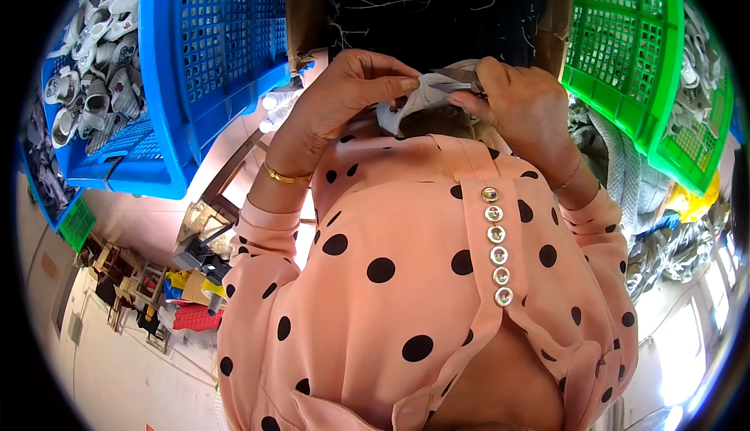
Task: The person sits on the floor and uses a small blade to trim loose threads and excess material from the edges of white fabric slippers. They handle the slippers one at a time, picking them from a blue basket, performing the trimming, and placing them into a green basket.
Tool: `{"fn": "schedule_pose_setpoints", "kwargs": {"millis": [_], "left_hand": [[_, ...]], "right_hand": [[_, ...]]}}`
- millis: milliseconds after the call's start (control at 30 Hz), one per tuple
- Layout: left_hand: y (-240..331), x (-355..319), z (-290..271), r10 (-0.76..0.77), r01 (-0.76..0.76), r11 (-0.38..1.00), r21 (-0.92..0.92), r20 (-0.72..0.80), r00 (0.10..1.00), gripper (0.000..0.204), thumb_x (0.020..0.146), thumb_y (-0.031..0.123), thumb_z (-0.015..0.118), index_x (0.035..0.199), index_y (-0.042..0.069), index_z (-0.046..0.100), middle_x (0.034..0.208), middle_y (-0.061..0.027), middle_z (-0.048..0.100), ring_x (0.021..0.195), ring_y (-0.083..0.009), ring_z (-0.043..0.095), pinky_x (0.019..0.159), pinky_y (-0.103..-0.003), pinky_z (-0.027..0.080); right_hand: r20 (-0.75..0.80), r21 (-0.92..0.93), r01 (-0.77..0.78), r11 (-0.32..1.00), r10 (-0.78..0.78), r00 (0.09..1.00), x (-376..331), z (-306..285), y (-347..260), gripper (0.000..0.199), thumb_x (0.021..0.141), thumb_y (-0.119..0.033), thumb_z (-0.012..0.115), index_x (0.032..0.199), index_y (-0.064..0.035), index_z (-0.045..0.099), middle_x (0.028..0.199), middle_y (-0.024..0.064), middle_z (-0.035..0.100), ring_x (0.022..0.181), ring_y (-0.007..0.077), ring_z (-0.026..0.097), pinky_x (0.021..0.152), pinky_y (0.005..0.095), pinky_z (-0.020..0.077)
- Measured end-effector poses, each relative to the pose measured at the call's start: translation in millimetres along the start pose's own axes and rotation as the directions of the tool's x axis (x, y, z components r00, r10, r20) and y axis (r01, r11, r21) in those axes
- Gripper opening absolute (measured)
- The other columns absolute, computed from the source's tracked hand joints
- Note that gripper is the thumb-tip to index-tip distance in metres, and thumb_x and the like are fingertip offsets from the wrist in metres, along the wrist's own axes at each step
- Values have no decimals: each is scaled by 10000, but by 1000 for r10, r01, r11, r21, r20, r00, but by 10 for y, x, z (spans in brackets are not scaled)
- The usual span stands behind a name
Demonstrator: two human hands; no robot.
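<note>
Close to my chest, a small pale grey shoe upper is pinched by my left hand between thumb and fingers. My right hand is closed around a small metal tool, whose narrow blade reaches toward the upper's edge. It looks like thread snips, but the fingers cover most of it. The lower part of the upper sits against my shirt front, and part of its inside shows.
To the left stands a blue plastic crate holding many light shoe uppers. A green crate with more pieces is at the right. Ahead lies a dark surface strewn with loose threads. Grey fabric pieces are heaped below the green crate.
</note>
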State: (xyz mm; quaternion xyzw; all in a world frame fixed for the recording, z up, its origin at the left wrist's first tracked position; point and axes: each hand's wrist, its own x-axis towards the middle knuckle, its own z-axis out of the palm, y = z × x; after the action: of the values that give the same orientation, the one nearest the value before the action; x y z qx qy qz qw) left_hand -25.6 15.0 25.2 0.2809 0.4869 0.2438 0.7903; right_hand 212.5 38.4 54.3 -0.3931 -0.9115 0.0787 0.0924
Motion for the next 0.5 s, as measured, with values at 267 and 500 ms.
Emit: {"fn": "schedule_pose_setpoints", "kwargs": {"millis": [267,500], "left_hand": [[-4,-7,0,15,-15,1000,-10,3,1000,211,850,143,688,999,-5,711,824,-50,681,745,-97,603,748,-236,499],[-31,-1,-5,25,-25,999,-20,-1,1000,216,848,148,693,1000,-5,714,826,-51,684,739,-98,598,752,-236,487]], "right_hand": [[27,19,-89,996,88,996,-43,61,-59,435,864,-534,584,770,-112,535,534,17,518,452,175,535,435,289,409],[-3,179,-185,966,189,982,-80,148,-25,448,872,-529,585,750,-103,520,549,38,533,445,207,527,413,313,402]]}}
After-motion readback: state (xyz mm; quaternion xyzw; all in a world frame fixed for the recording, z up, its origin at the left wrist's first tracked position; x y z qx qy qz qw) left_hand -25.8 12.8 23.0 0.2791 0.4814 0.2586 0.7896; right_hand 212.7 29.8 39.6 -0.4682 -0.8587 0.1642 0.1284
